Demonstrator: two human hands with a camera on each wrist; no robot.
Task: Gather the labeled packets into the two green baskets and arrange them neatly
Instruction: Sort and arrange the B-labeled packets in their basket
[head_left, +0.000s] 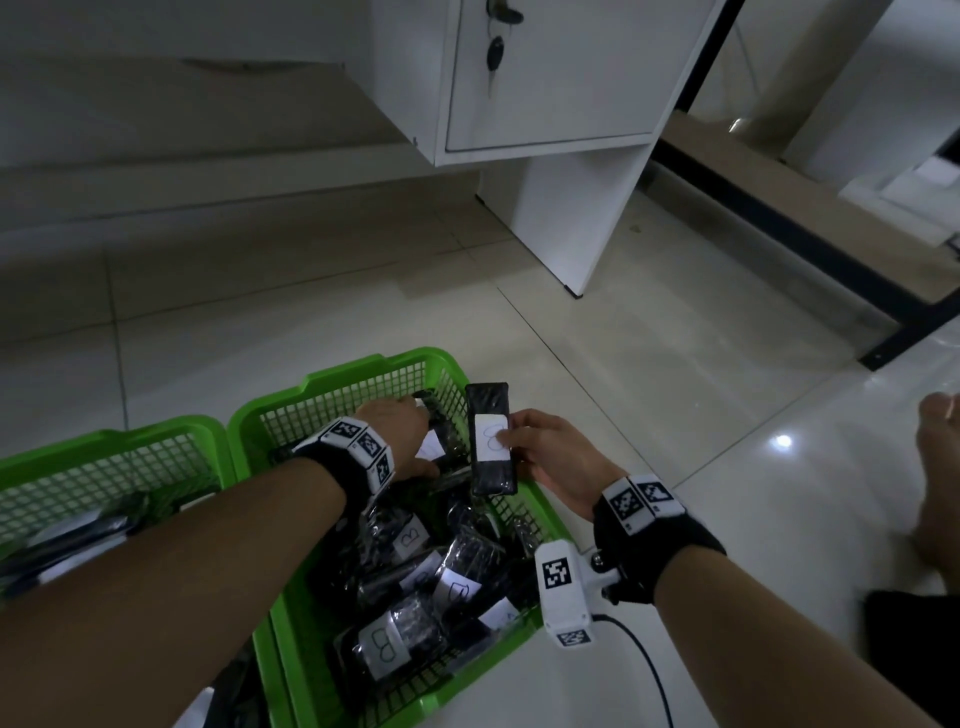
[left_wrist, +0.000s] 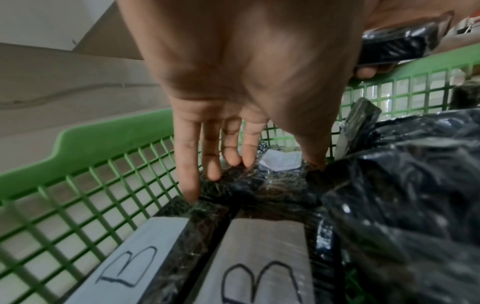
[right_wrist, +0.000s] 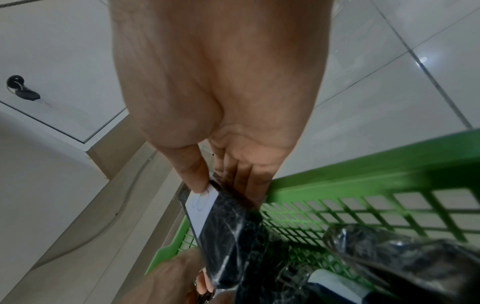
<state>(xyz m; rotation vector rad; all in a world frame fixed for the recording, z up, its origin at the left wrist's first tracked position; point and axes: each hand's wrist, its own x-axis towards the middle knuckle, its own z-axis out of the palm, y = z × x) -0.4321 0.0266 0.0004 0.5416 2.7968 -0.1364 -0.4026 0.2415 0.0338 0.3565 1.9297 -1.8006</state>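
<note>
Glossy tiled floor (head_left: 675, 364). Right hand (head_left: 550, 452) pinches black plastic-wrapped labelled packet (head_left: 491, 439) by its long edge at 1 o'clock over green mesh basket (head_left: 332, 384); looks light, stiff, slick. Left hand (head_left: 400, 431), fingers straight, presses packets inside.

Left basket (head_left: 104, 457) contents indistinct.
</note>
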